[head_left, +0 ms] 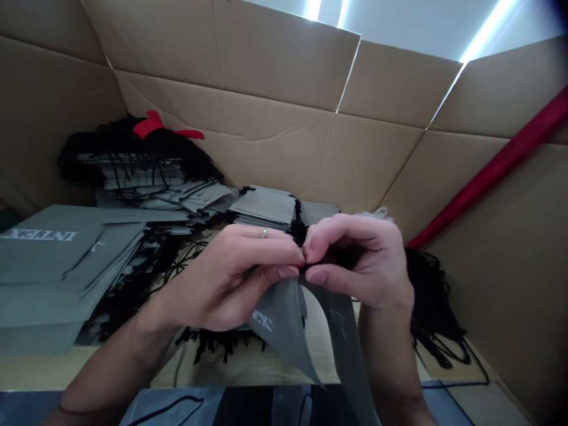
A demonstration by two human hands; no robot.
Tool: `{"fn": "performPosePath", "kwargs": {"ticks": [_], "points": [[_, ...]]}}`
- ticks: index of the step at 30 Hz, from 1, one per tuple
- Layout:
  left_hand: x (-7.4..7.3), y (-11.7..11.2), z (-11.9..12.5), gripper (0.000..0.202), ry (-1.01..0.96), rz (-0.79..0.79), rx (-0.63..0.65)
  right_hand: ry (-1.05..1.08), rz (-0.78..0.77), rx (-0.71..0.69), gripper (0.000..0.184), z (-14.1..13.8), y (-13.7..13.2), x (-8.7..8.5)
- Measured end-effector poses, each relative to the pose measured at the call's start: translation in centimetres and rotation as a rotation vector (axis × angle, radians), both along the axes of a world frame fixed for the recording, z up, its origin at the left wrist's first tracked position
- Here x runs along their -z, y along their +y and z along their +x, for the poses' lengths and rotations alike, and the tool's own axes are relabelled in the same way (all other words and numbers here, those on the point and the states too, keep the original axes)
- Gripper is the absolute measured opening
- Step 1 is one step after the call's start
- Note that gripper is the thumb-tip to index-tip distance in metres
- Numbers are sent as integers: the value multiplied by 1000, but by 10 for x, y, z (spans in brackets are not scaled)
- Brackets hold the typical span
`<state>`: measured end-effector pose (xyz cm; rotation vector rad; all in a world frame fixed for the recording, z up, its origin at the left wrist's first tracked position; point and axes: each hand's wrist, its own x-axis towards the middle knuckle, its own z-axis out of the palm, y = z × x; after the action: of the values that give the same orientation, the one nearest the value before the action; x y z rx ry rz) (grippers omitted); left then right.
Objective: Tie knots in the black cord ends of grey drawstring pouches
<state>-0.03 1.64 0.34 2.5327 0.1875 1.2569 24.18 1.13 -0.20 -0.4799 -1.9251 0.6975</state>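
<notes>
Both hands met in front of the person's body with their fingertips closed to a tight pinch, almost touching each other. The left hand (235,275), a ring on one finger, gripped the top edge of a grey sheet-like piece (284,331) between thumb and fingers. The right hand (373,260) curled into a rounded shape, its thumb and forefinger nipped together at the same edge; whether a bit of dark cord was caught between the tips could not be told. The piece hung below the fingers, its two panels parted, above the front of the bench (248,373).

As for progress, that one piece seemed to be partway through handling, in the hands and not yet laid down. Many similar ones lay about: a broad lettered stack (39,260) to the left, a smaller stack (264,207) behind the hands, and a heap (142,171) further back, edged with black cords. To the right lay a loose black bundle of cords (430,296), perhaps not yet used. Which of the stacked pieces were finished could not be judged.
</notes>
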Motion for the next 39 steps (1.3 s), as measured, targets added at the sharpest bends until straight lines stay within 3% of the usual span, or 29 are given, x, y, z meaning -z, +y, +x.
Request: {"fn": "performPosePath", "kwargs": {"ticks": [4,6,11,14,17,28,39], "points": [[5,4,-3,18,-28,-78,130,134,-56,-183,29,-6,13,9],[6,3,-5,17,-34,-62,83,167,-59,-187,27,-7,13,9],[3,-3,-6,16,-23,130,-189,107,5,-19,24,1,1,0],[2,-4,-5,14,-1,162,-260,82,31,95,21,4,-3,-2],[4,-4,-4,12,8,170,-287,119,81,120,15,5,-2,-1],[7,-1,0,10,48,148,-250,95,261,41,12,4,9,1],[6,6,-3,32,-19,80,-82,149,175,25,19,-3,9,1]]}}
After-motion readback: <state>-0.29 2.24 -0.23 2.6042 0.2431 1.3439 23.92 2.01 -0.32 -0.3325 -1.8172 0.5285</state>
